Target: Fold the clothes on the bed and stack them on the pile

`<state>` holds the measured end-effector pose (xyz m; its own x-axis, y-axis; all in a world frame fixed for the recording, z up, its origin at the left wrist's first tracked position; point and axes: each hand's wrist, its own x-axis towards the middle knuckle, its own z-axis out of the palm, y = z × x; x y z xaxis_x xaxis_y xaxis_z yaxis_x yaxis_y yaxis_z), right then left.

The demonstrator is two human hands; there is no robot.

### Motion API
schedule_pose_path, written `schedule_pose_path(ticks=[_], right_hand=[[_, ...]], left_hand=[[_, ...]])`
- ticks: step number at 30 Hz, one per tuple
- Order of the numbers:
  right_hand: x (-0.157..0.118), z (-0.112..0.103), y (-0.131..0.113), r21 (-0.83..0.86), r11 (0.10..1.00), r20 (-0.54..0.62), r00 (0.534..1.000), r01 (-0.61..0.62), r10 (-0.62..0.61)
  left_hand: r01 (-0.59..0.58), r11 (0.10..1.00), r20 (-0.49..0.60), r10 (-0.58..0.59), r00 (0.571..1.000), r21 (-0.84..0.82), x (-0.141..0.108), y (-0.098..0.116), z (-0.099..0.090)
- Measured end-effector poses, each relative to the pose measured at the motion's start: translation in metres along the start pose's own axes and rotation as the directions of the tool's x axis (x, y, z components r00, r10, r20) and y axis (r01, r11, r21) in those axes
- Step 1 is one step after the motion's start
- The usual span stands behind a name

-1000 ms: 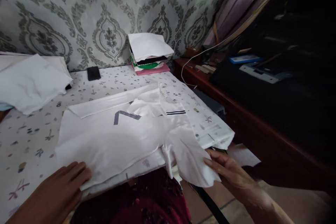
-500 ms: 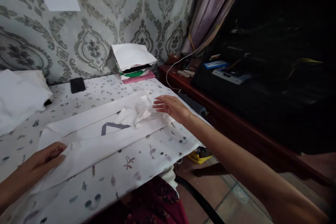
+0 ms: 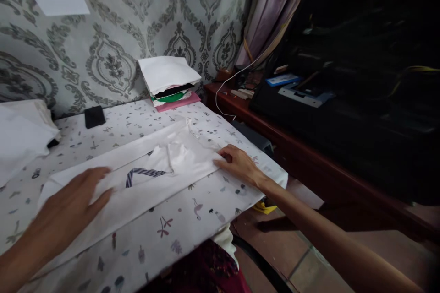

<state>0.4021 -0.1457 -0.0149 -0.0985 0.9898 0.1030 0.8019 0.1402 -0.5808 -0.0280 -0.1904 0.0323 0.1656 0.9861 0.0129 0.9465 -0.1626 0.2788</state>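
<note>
A white shirt (image 3: pixel 192 155) with dark-and-white striped trim lies on the patterned tablecloth, its sides folded inward into a long strip. At its right end my right hand (image 3: pixel 240 165) has thumb and fingers closed on the fabric's edge. My left hand (image 3: pixel 74 203), slightly blurred, is over the shirt's left part with thumb and fingers apart. Whether its fingertips touch the cloth I cannot tell. Some creased, bunched fabric shows in the middle of the shirt, next to the striped trim.
A stack of folded clothes (image 3: pixel 170 78) stands against the wall, and a white cloth pile (image 3: pixel 22 137) lies at left. Between them is a black phone-like object (image 3: pixel 94 116). Beyond the table's right edge runs a dark red cabinet (image 3: pixel 292 146) with a white cable (image 3: pixel 220 94).
My right hand has come down onto the shirt's right end and closed on its edge. The left hand has released the near-left edge and moved up and right over the shirt. The bunched fabric lies flatter.
</note>
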Motion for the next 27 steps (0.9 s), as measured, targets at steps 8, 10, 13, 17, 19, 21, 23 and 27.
schedule_pose_path(ticks=[8, 10, 13, 17, 19, 21, 23, 27], right_hand=[[-0.003, -0.001, 0.008, 0.129, 0.991, -0.011, 0.999, 0.039, -0.038], [-0.003, -0.001, 0.010, 0.143, 0.989, -0.036, 0.999, 0.039, -0.034], [-0.003, -0.001, 0.012, 0.157, 0.986, -0.052, 0.998, 0.050, -0.042], [-0.005, -0.002, 0.013, 0.201, 0.980, -0.031, 1.000, 0.010, -0.004], [-0.006, -0.002, 0.013, 0.228, 0.973, -0.017, 1.000, -0.019, 0.023], [-0.007, -0.002, 0.015, 0.258, 0.966, -0.012, 0.999, -0.031, 0.035], [-0.008, -0.001, 0.017, 0.274, 0.962, -0.017, 1.000, -0.018, 0.024], [-0.009, -0.003, 0.020, 0.207, 0.978, -0.031, 0.999, 0.014, -0.008]], left_hand=[[-0.426, 0.886, 0.158, 0.454, 0.877, -0.184, 0.124, 0.142, 0.041], [-0.477, 0.876, 0.166, 0.482, 0.860, -0.072, 0.130, 0.138, 0.046], [-0.437, 0.888, 0.162, 0.414, 0.896, 0.142, 0.121, 0.112, 0.036], [-0.235, 0.919, 0.173, 0.188, 0.967, 0.316, 0.110, 0.087, 0.011], [-0.202, 0.939, 0.164, 0.161, 0.973, 0.277, 0.117, 0.093, 0.009], [-0.203, 0.964, 0.153, 0.178, 0.972, 0.173, 0.133, 0.110, 0.016], [-0.171, 0.981, 0.168, 0.154, 0.974, 0.091, 0.153, 0.132, 0.030], [-0.088, 0.993, 0.178, 0.072, 0.981, 0.083, 0.186, 0.163, 0.060]])
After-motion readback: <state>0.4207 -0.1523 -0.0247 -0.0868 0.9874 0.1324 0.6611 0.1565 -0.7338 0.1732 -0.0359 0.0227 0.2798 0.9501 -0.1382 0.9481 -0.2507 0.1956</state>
